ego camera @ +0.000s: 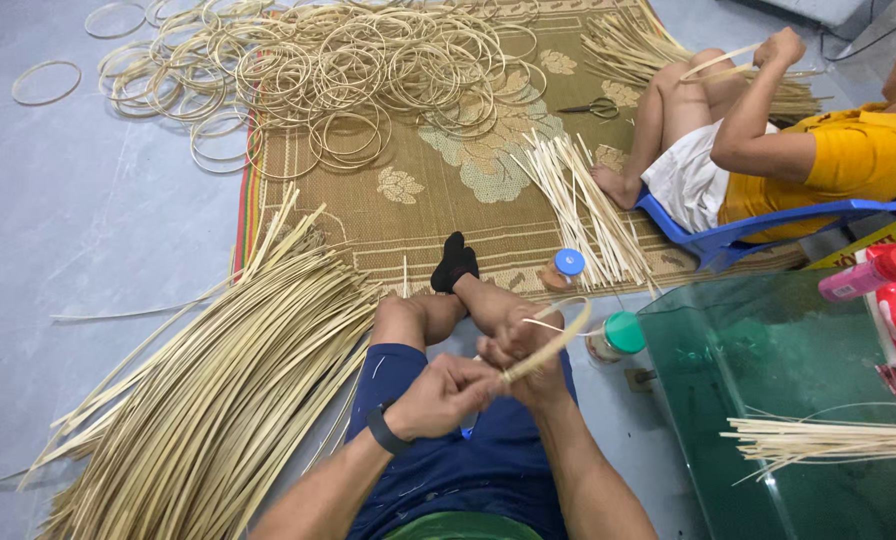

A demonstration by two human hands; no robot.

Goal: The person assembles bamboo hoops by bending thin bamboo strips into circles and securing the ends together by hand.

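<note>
1. Left hand point(438, 395) and right hand point(518, 350) both clench a bent strip point(553, 335) above the lap.
2. Strip pile point(218, 400) lies left of the strip; two jars point(613, 335) right.

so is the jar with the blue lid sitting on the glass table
No, the jar with the blue lid stands on the woven mat on the floor, apart from the glass table.

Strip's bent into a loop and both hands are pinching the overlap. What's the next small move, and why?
Probably bind the overlap. The left hand and right hand clamp the strip where its ends cross, a thin strand trails loose there, and the loop looks closed but untied.
</note>
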